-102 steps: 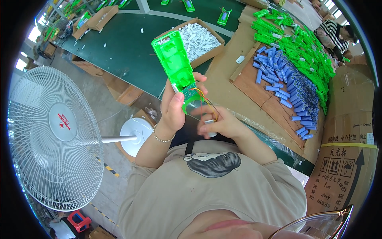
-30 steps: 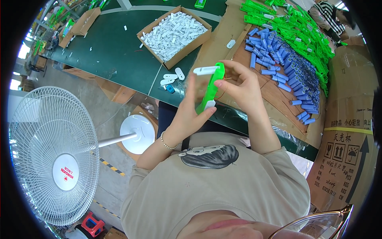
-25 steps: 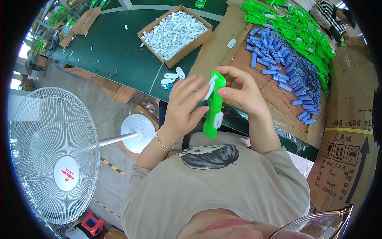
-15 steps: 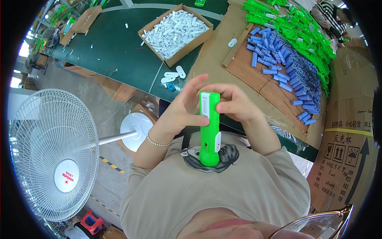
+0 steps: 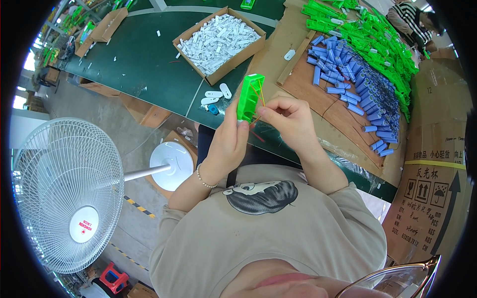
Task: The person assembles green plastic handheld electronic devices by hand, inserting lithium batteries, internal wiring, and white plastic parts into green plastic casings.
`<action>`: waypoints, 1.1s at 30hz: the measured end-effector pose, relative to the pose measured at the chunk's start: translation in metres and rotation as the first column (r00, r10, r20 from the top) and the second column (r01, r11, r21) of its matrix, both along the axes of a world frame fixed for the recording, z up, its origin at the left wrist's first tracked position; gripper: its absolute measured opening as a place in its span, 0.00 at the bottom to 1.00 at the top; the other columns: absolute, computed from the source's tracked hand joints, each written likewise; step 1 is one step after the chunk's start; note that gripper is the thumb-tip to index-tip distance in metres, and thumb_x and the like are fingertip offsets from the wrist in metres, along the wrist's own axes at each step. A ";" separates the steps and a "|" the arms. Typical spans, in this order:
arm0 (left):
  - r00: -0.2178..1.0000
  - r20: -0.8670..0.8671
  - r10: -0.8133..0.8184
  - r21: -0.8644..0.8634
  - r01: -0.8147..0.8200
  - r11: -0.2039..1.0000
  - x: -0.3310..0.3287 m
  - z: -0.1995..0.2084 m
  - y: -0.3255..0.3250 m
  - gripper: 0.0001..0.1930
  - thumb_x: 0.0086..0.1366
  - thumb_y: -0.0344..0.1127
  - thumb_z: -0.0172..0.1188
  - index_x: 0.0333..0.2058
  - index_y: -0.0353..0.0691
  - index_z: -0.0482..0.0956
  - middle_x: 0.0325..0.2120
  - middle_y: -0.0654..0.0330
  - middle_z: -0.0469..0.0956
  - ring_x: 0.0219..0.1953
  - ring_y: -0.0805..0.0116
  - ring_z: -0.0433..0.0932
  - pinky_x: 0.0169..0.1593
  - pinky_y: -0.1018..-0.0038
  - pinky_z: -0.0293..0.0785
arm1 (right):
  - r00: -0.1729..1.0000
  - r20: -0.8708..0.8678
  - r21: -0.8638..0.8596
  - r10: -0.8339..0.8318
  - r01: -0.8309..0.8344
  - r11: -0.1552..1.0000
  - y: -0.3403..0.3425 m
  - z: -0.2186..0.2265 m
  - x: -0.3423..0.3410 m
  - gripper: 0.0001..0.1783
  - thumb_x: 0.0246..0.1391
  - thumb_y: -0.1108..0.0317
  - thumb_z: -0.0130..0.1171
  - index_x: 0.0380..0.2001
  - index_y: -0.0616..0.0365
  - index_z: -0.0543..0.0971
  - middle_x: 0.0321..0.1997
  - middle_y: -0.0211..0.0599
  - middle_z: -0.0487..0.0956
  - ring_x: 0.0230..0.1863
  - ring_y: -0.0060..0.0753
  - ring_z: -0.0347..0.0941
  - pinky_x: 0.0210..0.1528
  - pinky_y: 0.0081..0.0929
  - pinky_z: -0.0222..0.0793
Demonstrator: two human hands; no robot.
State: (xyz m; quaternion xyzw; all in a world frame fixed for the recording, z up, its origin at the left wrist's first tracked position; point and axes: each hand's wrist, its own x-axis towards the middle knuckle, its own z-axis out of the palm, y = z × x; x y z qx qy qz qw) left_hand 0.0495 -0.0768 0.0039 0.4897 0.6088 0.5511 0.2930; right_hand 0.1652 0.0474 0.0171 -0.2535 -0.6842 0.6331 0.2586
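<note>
My left hand [image 5: 229, 138] is closed round the lower end of a green plastic flashlight housing [image 5: 246, 99], held tilted above the table's near edge. Its hollow inner side, with ribs and compartments, faces right. Thin orange and red wires [image 5: 261, 93] run out of the housing. My right hand [image 5: 292, 118], just to the right, pinches these wires between thumb and fingers. The far ends of the wires are partly hidden by the fingers. Several white oval plastic pieces [image 5: 214, 94] and a small blue part [image 5: 213, 109] lie on the table left of the housing.
A cardboard box [image 5: 213, 74] of small white parts stands on the green table [image 5: 144, 54]. Blue cylindrical batteries [image 5: 370, 92] with wires lie on a wooden board, beside piled green housings [image 5: 367, 35]. A white fan [image 5: 69, 193] stands left, a large carton [image 5: 427, 198] right.
The housing has moved up and away from my chest and turned, so its hollow side shows. My right hand has left the housing's top and now pinches the wires.
</note>
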 end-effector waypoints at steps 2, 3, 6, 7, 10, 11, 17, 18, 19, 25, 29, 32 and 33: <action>0.998 0.011 0.061 -0.025 -0.060 0.998 -0.001 0.001 -0.001 0.22 0.69 0.30 0.38 0.60 0.32 0.54 0.48 0.53 0.69 0.43 0.68 0.73 0.48 0.73 0.69 | 0.999 -0.029 -0.072 0.014 -0.016 0.997 -0.009 0.011 -0.001 0.04 0.48 0.73 0.63 0.25 0.63 0.80 0.24 0.27 0.74 0.25 0.15 0.66 0.26 0.17 0.59; 0.998 0.011 0.061 -0.026 -0.060 0.998 -0.001 -0.003 0.000 0.22 0.69 0.30 0.38 0.60 0.32 0.54 0.48 0.53 0.69 0.43 0.68 0.73 0.48 0.73 0.69 | 1.000 -0.028 -0.073 0.014 -0.016 0.997 -0.013 0.010 0.000 0.04 0.48 0.73 0.63 0.25 0.63 0.80 0.24 0.27 0.74 0.25 0.15 0.66 0.26 0.17 0.59; 0.994 -0.004 0.107 0.103 -0.106 0.989 -0.005 -0.019 0.005 0.24 0.66 0.26 0.40 0.60 0.29 0.51 0.45 0.48 0.70 0.44 0.62 0.73 0.51 0.70 0.67 | 0.991 0.126 0.439 0.038 -0.090 0.894 -0.026 0.005 0.001 0.04 0.45 0.73 0.63 0.22 0.59 0.78 0.22 0.31 0.72 0.24 0.25 0.67 0.28 0.24 0.59; 0.995 0.062 0.076 0.103 -0.082 0.991 -0.005 -0.022 0.006 0.24 0.66 0.25 0.40 0.60 0.29 0.51 0.44 0.50 0.70 0.45 0.64 0.71 0.52 0.71 0.65 | 0.992 0.121 0.638 -0.037 -0.049 0.769 -0.031 0.001 0.002 0.05 0.43 0.73 0.63 0.21 0.57 0.77 0.21 0.32 0.72 0.25 0.30 0.67 0.29 0.28 0.59; 0.985 0.169 0.027 0.069 -0.039 0.997 -0.004 -0.028 0.010 0.24 0.66 0.25 0.41 0.60 0.30 0.50 0.44 0.54 0.69 0.47 0.67 0.69 0.54 0.72 0.63 | 0.987 0.093 0.798 -0.128 0.003 0.602 -0.033 -0.006 0.004 0.07 0.40 0.71 0.64 0.18 0.54 0.75 0.20 0.32 0.69 0.26 0.37 0.67 0.31 0.34 0.56; 0.979 0.205 0.018 0.032 -0.025 0.999 -0.003 -0.028 0.011 0.25 0.65 0.24 0.41 0.60 0.31 0.50 0.44 0.55 0.69 0.47 0.69 0.68 0.54 0.73 0.63 | 0.986 0.129 0.802 -0.102 -0.043 0.596 -0.031 -0.006 0.007 0.05 0.41 0.71 0.63 0.20 0.54 0.76 0.21 0.32 0.71 0.26 0.34 0.68 0.31 0.32 0.58; 0.849 0.522 -0.086 0.029 0.083 0.996 -0.010 -0.022 0.010 0.25 0.65 0.23 0.40 0.60 0.35 0.50 0.41 0.56 0.69 0.38 0.73 0.72 0.44 0.74 0.71 | 0.951 0.181 0.606 -0.250 0.093 0.790 0.051 -0.001 0.025 0.08 0.50 0.73 0.59 0.36 0.60 0.80 0.32 0.36 0.80 0.31 0.25 0.74 0.34 0.22 0.69; 0.814 0.571 -0.105 0.039 0.100 0.994 -0.010 -0.023 0.010 0.24 0.65 0.22 0.40 0.60 0.35 0.50 0.40 0.56 0.69 0.36 0.73 0.72 0.42 0.73 0.73 | 0.933 0.177 0.768 -0.315 0.070 0.637 0.083 -0.004 0.031 0.09 0.51 0.73 0.58 0.38 0.59 0.80 0.33 0.41 0.80 0.32 0.35 0.76 0.35 0.27 0.71; 0.812 0.573 -0.112 0.041 0.108 0.993 -0.008 -0.022 0.010 0.24 0.65 0.22 0.40 0.60 0.35 0.50 0.40 0.56 0.69 0.36 0.73 0.72 0.42 0.73 0.73 | 0.839 0.307 0.881 -0.450 -0.071 0.468 0.111 -0.008 0.039 0.09 0.52 0.70 0.56 0.36 0.59 0.80 0.34 0.45 0.80 0.33 0.46 0.77 0.35 0.36 0.72; 0.795 0.600 -0.089 0.049 0.075 0.996 -0.003 -0.028 0.015 0.23 0.62 0.22 0.40 0.57 0.38 0.54 0.39 0.53 0.70 0.32 0.67 0.74 0.35 0.70 0.76 | 0.457 0.685 0.725 -0.567 -0.356 0.589 0.162 -0.038 0.038 0.14 0.51 0.60 0.56 0.28 0.62 0.80 0.29 0.53 0.79 0.33 0.52 0.78 0.36 0.42 0.74; 0.776 0.626 -0.080 0.029 0.079 0.996 -0.004 -0.028 0.011 0.26 0.60 0.22 0.39 0.58 0.38 0.53 0.39 0.52 0.70 0.32 0.67 0.74 0.35 0.69 0.76 | 0.550 0.706 0.684 -0.447 -0.365 0.631 0.149 -0.042 0.028 0.13 0.50 0.59 0.56 0.28 0.56 0.82 0.30 0.47 0.79 0.33 0.52 0.76 0.35 0.42 0.72; 0.776 0.627 -0.067 0.000 0.086 0.996 -0.009 -0.029 0.009 0.27 0.60 0.22 0.39 0.59 0.39 0.52 0.39 0.52 0.70 0.33 0.67 0.74 0.36 0.69 0.76 | 0.712 0.603 0.770 -0.361 -0.399 0.499 0.137 -0.026 0.029 0.08 0.49 0.65 0.56 0.29 0.54 0.82 0.34 0.45 0.77 0.35 0.49 0.75 0.36 0.40 0.71; 0.768 0.637 -0.066 -0.011 0.095 0.995 -0.011 -0.030 0.008 0.27 0.60 0.22 0.39 0.60 0.39 0.52 0.40 0.52 0.70 0.33 0.67 0.74 0.36 0.68 0.76 | 0.827 0.501 0.840 -0.256 -0.392 0.375 0.137 -0.023 0.031 0.07 0.48 0.69 0.55 0.29 0.53 0.82 0.37 0.43 0.75 0.36 0.47 0.75 0.36 0.39 0.71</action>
